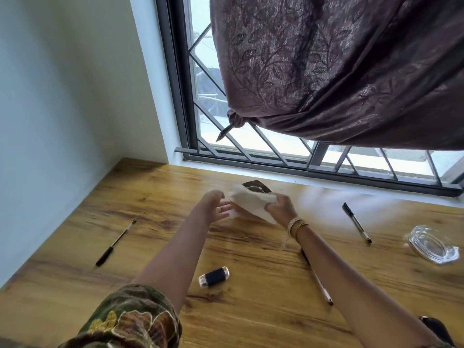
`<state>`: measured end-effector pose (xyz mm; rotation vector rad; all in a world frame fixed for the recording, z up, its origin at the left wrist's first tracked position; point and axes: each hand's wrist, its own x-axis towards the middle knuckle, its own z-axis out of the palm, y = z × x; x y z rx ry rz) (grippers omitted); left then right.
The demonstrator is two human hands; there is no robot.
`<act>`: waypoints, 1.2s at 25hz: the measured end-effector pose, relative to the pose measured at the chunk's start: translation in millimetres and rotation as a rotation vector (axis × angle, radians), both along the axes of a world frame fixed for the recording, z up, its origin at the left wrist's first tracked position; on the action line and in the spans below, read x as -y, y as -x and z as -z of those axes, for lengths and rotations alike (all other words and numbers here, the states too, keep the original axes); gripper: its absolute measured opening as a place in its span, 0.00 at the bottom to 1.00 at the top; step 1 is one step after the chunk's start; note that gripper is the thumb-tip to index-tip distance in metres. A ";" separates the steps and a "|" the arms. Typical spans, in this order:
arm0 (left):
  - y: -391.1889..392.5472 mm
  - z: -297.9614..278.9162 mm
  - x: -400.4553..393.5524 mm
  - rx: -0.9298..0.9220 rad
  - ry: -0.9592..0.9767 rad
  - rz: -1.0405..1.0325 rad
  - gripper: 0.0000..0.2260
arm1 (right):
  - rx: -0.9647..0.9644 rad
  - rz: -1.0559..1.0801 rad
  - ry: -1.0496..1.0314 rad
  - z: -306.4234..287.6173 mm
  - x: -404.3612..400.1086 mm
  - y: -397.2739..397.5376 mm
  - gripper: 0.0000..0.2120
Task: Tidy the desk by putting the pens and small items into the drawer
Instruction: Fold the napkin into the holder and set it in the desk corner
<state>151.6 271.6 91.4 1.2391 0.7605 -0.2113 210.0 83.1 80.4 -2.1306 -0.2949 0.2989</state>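
Over the far middle of the wooden desk (251,310), my right hand (280,207) grips a white tissue (248,200), blurred. My left hand (216,203) is beside it, fingers spread, touching the tissue's left edge. A dark flat item (253,184) shows just behind the tissue. A black pen (116,243) lies at the left. Another black pen (356,222) lies at the right. A third pen (319,280) lies partly under my right forearm. A small black and silver cylinder (214,276) lies between my arms. No drawer is in view.
A clear glass ashtray (432,243) sits at the right edge of the desk. The desk meets a pale wall on the left and a barred window (276,156) behind. A knotted brown curtain (326,71) hangs above. A dark object (437,327) shows at the bottom right.
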 end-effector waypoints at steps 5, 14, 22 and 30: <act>-11.4 -9.0 -3.7 0.177 -0.149 0.215 0.29 | -0.113 0.030 -0.210 -26.6 -6.5 -29.3 0.09; -64.0 -9.9 -16.0 0.384 -0.684 0.090 0.23 | 0.155 0.088 -0.045 -28.4 -14.8 -74.2 0.09; -66.8 31.2 -21.1 0.348 -0.853 0.238 0.13 | 0.209 0.110 0.071 16.3 -4.0 -64.6 0.08; -66.4 42.0 -26.0 0.330 -0.953 0.211 0.06 | 0.259 0.178 0.051 22.0 -1.4 -61.9 0.07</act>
